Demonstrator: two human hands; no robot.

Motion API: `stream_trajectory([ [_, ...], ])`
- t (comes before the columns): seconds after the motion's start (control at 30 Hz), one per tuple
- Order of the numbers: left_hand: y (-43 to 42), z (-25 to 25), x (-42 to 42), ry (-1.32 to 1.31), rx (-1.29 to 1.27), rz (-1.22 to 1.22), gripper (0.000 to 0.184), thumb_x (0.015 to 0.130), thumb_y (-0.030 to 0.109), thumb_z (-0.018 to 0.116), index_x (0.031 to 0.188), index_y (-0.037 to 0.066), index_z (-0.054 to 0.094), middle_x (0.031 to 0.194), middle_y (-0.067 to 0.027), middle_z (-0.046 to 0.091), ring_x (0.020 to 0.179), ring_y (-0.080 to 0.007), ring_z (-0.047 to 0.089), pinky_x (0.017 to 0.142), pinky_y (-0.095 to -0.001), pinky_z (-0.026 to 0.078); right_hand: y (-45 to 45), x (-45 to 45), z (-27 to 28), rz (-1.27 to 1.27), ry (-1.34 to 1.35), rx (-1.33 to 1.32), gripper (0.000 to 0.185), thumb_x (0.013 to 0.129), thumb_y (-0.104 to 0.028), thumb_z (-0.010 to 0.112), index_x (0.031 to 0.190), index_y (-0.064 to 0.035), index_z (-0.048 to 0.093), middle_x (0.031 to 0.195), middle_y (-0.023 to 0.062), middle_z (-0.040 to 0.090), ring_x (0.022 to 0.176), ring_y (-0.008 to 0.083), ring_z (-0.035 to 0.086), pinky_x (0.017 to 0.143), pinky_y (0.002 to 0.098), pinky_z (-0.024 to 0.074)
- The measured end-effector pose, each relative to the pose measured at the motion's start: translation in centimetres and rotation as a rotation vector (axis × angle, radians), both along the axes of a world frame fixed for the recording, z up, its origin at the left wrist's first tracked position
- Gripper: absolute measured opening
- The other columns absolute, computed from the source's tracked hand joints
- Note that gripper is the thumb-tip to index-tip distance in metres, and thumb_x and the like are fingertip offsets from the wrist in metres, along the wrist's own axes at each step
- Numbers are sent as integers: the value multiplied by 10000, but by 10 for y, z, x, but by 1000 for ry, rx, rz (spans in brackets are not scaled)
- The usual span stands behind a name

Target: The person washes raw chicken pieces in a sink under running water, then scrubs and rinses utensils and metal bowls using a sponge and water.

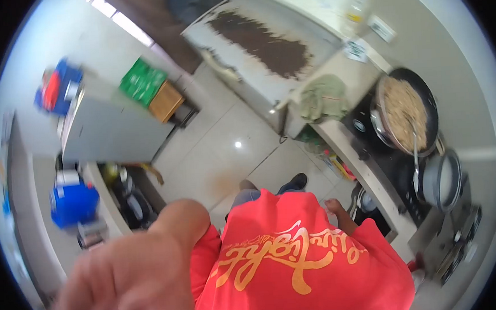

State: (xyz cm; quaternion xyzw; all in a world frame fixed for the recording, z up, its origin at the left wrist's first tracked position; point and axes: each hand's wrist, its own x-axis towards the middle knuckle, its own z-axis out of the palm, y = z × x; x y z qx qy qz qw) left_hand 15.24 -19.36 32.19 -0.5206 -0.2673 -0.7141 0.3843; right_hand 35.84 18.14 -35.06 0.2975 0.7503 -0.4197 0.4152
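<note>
Red-sleeved left hand (128,282) is raised, seemingly half-curled.

Orange script (300,277) on red shirt (356,284) includes "ight".

Red shirt (329,288) with orange-yellow lettering (301,281)

It is bright here. A white strip (122,22) glows at the top left, and a shiny spot (238,145) gleams on the floor (203,149). The left hand (125,279) is blurry. Things bend near the round edge, and the corners are black.
</note>
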Motion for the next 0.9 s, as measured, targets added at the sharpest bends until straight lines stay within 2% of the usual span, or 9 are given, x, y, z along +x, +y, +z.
stream_trajectory([
  [0.07, -38, 24, 31, 4, -82, 31, 219, 832, 209, 502, 756, 18, 577, 842, -56, 566, 838, -192, 540, 797, -293, 465, 1, -46, -31, 181, 254, 1, 412, 932, -426, 533, 1057, -39, 601, 804, 110, 679, 586, 227, 645, 475, 365, 496],
  [0.17, -90, 44, 65, -145, -246, 59, 121, 764, 18, 464, 646, 24, 492, 710, -14, 492, 676, -150, 494, 697, -266, 448, -47, -151, 14, -45, 143, -16, 390, 938, -408, 533, 1100, -57, 584, 853, 82, 670, 605, 177, 640, 502, 317, 485],
  [0.43, -211, 26, 88, -95, -397, 385, 210, 742, -34, 426, 557, 66, 426, 588, 5, 430, 483, -86, 418, 487, -225, 380, -273, -320, 92, 51, 402, -251, 323, 963, -364, 509, 1130, -95, 575, 855, 47, 653, 662, 140, 639, 511, 283, 471],
  [0.53, -225, 16, 132, -136, -189, 874, 191, 877, 86, 474, 718, 75, 579, 742, 2, 549, 616, -82, 500, 569, -226, 445, -348, -322, 80, 381, 284, -333, 344, 965, -334, 513, 1128, -35, 564, 858, 79, 666, 645, 167, 643, 530, 305, 494],
  [0.67, -239, 28, 155, 37, 49, 1319, 182, 896, 195, 527, 837, 66, 641, 866, -20, 602, 861, -128, 562, 740, -248, 484, -409, -345, 76, 1368, 260, -478, 405, 969, -310, 510, 1189, 29, 537, 924, 144, 679, 640, 205, 639, 571, 315, 517],
  [0.7, -237, 23, 144, 223, 151, 1426, 206, 884, 227, 538, 835, 55, 640, 872, -31, 601, 914, -148, 561, 790, -258, 484, -416, -355, 56, 1231, 200, -499, 419, 968, -304, 514, 1213, 35, 522, 928, 157, 675, 635, 210, 636, 577, 320, 524],
  [0.8, -246, 12, 146, 340, -88, 1791, 137, 931, 162, 553, 997, 108, 659, 1032, 7, 628, 1027, -106, 562, 790, -243, 524, -436, -386, 36, 997, 99, -394, 464, 961, -283, 531, 1281, 47, 466, 956, 183, 668, 660, 242, 654, 607, 341, 547],
  [0.87, -239, 0, 160, 497, -210, 1979, 159, 932, 143, 553, 1054, 120, 654, 1073, 11, 628, 1089, -112, 555, 824, -247, 536, -458, -415, 51, 1245, 25, -324, 517, 941, -288, 568, 1310, 48, 432, 969, 194, 664, 703, 261, 668, 578, 373, 553],
  [0.9, -228, -6, 168, 148, -262, 1987, 162, 917, 93, 569, 1053, 119, 653, 1098, 20, 617, 1073, -101, 560, 835, -255, 539, -469, -429, 41, 1300, -63, -216, 530, 933, -306, 581, 1301, 49, 438, 965, 194, 664, 701, 254, 671, 546, 369, 546],
])
